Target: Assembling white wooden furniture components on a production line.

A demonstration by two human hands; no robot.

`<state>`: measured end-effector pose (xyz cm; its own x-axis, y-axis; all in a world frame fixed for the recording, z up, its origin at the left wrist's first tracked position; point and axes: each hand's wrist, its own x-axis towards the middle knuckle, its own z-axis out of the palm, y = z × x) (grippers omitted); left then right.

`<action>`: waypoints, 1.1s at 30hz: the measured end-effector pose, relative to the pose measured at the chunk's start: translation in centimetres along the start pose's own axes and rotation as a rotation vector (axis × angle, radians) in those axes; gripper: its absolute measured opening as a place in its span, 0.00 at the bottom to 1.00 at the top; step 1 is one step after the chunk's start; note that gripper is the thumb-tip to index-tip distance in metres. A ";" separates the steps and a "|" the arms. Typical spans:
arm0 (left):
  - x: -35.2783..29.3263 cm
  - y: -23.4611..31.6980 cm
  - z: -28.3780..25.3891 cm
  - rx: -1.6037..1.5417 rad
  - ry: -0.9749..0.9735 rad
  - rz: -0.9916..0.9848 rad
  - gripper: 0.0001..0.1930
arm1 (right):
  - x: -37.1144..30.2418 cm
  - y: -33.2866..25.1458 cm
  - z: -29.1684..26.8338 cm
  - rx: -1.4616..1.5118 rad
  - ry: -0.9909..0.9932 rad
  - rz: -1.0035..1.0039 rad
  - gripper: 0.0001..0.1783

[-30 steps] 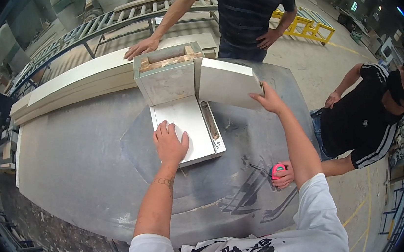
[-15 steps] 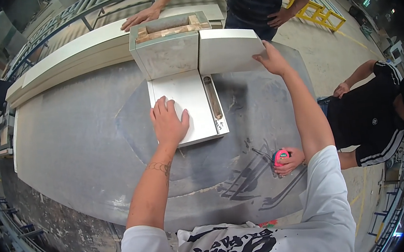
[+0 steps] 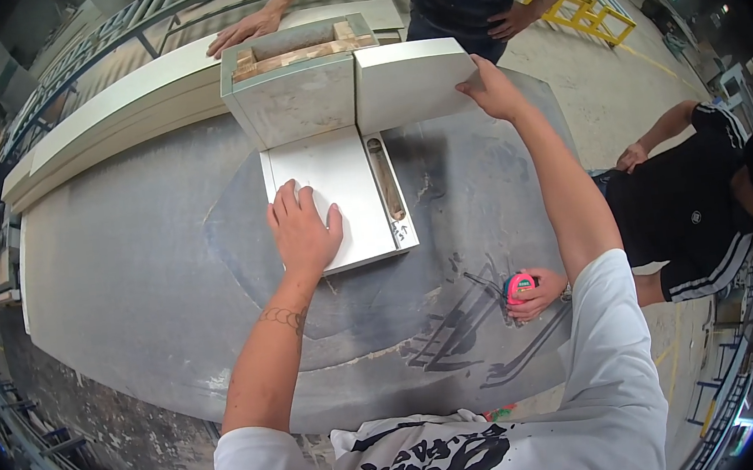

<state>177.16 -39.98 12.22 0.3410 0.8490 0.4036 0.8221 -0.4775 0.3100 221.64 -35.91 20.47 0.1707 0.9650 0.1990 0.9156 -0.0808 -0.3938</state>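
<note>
A white block [image 3: 330, 171] lies on the grey table, with a long recessed slot [image 3: 386, 181] along its right side. My left hand [image 3: 304, 229] rests on its top near the left edge, fingers spread. At its far end stands an upright hollow box section [image 3: 294, 101], greyish white, with raw wood showing round its open top. To the right of that, a white panel [image 3: 411, 86] stands at an angle against it. My right hand [image 3: 495, 92] grips the panel's outer right edge, thumb on the near face; the fingers behind are partly hidden.
Long pale boards [image 3: 121, 115] are stacked along the table's [image 3: 130, 252] far left edge. A co-worker's hand [image 3: 243, 31] rests there. At right, another person's hand holds a pink tape measure [image 3: 520, 288] on the table. A roller conveyor [image 3: 130, 31] and yellow frame [image 3: 587, 11] stand beyond.
The whole view has shifted slightly, so everything sits a little further left. Both my hands keep the same places on the block and panel.
</note>
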 end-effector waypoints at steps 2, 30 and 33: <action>0.0 0.0 -0.1 -0.011 -0.017 -0.019 0.27 | 0.0 0.0 0.1 -0.012 0.002 0.001 0.44; 0.1 -0.3 0.2 0.022 -0.033 -0.016 0.28 | -18.1 -16.8 0.6 -0.177 0.090 0.248 0.34; 0.1 -0.7 0.4 0.034 0.012 -0.006 0.26 | -18.4 -18.3 0.8 -0.150 0.070 0.244 0.35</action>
<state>176.82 -39.50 11.72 0.3308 0.8491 0.4119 0.8394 -0.4642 0.2827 201.46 -51.94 23.29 0.4123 0.8935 0.1778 0.8871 -0.3493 -0.3018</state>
